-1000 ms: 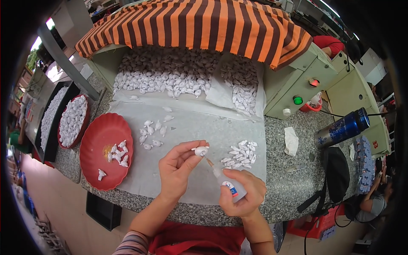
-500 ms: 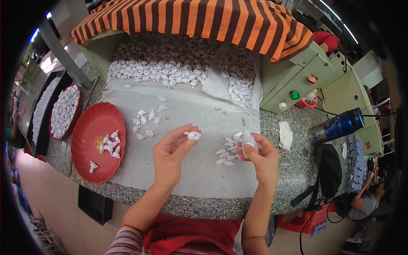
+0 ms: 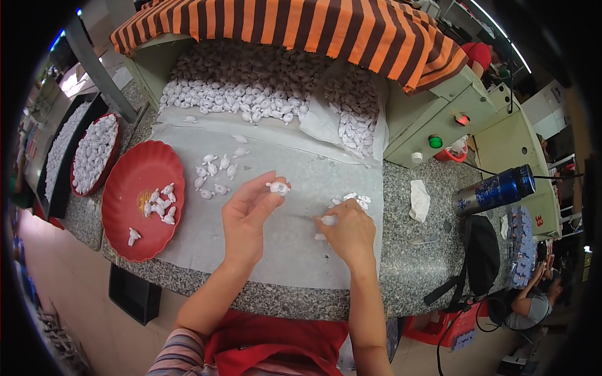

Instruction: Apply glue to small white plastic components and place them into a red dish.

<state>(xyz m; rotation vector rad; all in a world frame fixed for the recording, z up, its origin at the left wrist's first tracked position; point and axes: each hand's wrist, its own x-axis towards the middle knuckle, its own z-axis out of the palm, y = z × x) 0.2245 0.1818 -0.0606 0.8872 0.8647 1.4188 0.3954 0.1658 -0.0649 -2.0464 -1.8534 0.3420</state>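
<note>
The left hand point(image 3: 247, 219) has a white figure point(image 3: 279, 188) in its grip above the worktop point(image 3: 404, 272), while the right hand point(image 3: 351, 235), curled round a mostly hidden bottle point(image 3: 329, 220), seems to be picking at small white parts point(image 3: 361, 199), likely needing a light pinch next

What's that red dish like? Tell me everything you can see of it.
The red dish is broad and round, with a wavy, fluted rim, and looks like plastic. A gold-coloured marking shows near its middle, partly covered. It sits right side up at the person's left, on the speckled counter, its right side over the edge of the pale sheet. Inside are a small cluster of white pieces and a lone piece nearer the person. Neither hand touches it.
</note>
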